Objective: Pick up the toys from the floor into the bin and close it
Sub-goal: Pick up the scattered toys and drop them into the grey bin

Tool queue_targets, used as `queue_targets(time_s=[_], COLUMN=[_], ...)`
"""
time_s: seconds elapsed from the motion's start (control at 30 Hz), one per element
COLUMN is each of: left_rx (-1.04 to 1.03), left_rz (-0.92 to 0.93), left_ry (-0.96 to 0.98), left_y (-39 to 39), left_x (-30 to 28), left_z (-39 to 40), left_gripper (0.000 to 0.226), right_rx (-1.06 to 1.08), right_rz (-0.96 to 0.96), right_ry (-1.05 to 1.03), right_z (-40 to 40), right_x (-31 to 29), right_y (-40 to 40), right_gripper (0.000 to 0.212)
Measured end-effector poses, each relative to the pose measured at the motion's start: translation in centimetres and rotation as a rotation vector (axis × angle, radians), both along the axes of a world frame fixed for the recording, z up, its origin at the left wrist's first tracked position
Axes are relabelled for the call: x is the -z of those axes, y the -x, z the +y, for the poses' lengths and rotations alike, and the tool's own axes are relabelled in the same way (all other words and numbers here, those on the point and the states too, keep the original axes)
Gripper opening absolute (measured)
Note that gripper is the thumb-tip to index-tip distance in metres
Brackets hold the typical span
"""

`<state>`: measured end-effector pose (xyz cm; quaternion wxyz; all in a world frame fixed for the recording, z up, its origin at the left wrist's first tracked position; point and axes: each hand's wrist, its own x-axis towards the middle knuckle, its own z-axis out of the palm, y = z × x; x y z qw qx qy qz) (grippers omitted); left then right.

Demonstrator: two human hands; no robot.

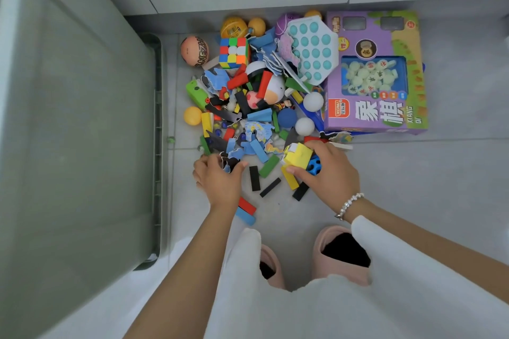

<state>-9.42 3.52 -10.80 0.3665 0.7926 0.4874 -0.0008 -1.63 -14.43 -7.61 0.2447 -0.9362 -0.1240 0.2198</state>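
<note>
Both hands are down at the near edge of the toy pile (261,96), scooping. Our right hand (329,170) curls around a yellow block toy (297,155), with a blue holed ball (315,165) tucked under the palm. Our left hand (219,177) has its fingers curled into blue puzzle pieces (234,153) and dark scraps; we can't tell how much it really holds, the fingertips are hidden.

The bin (158,146) sits on our left, just beside the pile; its rim is close to the left hand. Whether the big grey panel over it is the lid, we can't say for sure.

How to do this well:
- Rake both hands toward each other and lift one combined handful, not two half-grips.
- Flat puzzle pieces slip, so press them against the blocks before lifting.
- Marbles (220,129) will likely roll off if nudged; grab them separately, cupped.
- Swing left, low over the rim, then release. No tossing.
- Loose dominoes (254,177) near our feet: sweep them in last.
- The purple chess box (377,71) and rubik's cube (234,52) are easy single grabs, so leave them for later.
</note>
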Motion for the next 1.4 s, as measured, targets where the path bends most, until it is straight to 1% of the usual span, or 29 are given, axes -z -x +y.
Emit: queue_targets(time_s=[0.1, 0.17, 0.3, 0.43, 0.47, 0.57, 0.6, 0.67, 0.8, 0.9, 1.0, 1.1, 1.17, 1.3, 1.4], left_rx=[0.061, 0.086, 0.069, -0.023, -0.033, -0.056, -0.064, -0.038, 0.18, 0.245, 0.224, 0.21, 0.213, 0.203, 0.139], left_rz=[-0.06, -0.062, -0.095, -0.104, -0.1, -0.106, -0.125, -0.157, -0.2, -0.244, -0.222, -0.188, -0.184, -0.159, -0.133], left_ry=[0.003, 0.012, 0.055, 0.166, 0.181, 0.239, 0.249, 0.243, 0.139, 0.107, 0.096, 0.083, 0.1, 0.118, 0.185], left_y=[-0.5, -0.9, -1.2, -1.2, -1.2, -1.1, -1.1, -1.3, -2.6, -4.2, -5.7, -6.7, -7.2, -7.9, -8.2], left_x=[0.3, 0.3, -0.1, -1.1, -1.3, -1.7, -1.7, -1.7, -1.6, -1.3, -1.0, -0.7, -0.7, -1.0, -1.6], left_z=[0.0, 0.0, 0.1, 0.0, 0.1, 0.0, 0.0, -0.2, -0.5, -0.5, -0.4, -0.1, 0.1, -0.1, -0.3], left_gripper=[0.043, 0.048, 0.051, 0.06, 0.057, 0.025, 0.024, 0.025, 0.032, 0.034, 0.038, 0.051, 0.056, 0.054, 0.056], right_rx=[-0.005, -0.006, -0.002, 0.007, 0.009, 0.018, 0.022, 0.032, 0.071, 0.109, 0.118, 0.118, 0.133, 0.145, 0.132], right_rz=[-0.001, -0.003, -0.001, 0.007, 0.008, 0.018, 0.02, 0.023, 0.007, 0.005, 0.006, 0.009, 0.012, 0.004, -0.001], right_ry=[-0.018, -0.022, -0.024, -0.026, -0.026, -0.024, -0.026, -0.031, -0.065, -0.085, -0.077, -0.081, -0.101, -0.118, -0.116], right_z=[0.2, 0.2, 0.2, 0.2, 0.2, 0.2, 0.3, 0.3, 0.1, -0.3, -0.5, -0.6, -0.6, -0.4, -0.5], right_x=[0.1, 0.2, 0.2, 0.2, 0.2, 0.2, 0.3, 0.3, 0.4, 0.5, 0.6, 0.7, 0.8, 0.8, 0.8], right_y=[0.0, 0.0, 0.0, 0.0, 0.0, 0.0, 0.0, -0.1, -0.2, -0.4, -0.6, -0.7, -0.8, -0.7, -0.7], right_gripper=[0.056, 0.056, 0.056, 0.056, 0.056, 0.057, 0.057, 0.058, 0.06, 0.062, 0.063, 0.063, 0.063, 0.059, 0.059])
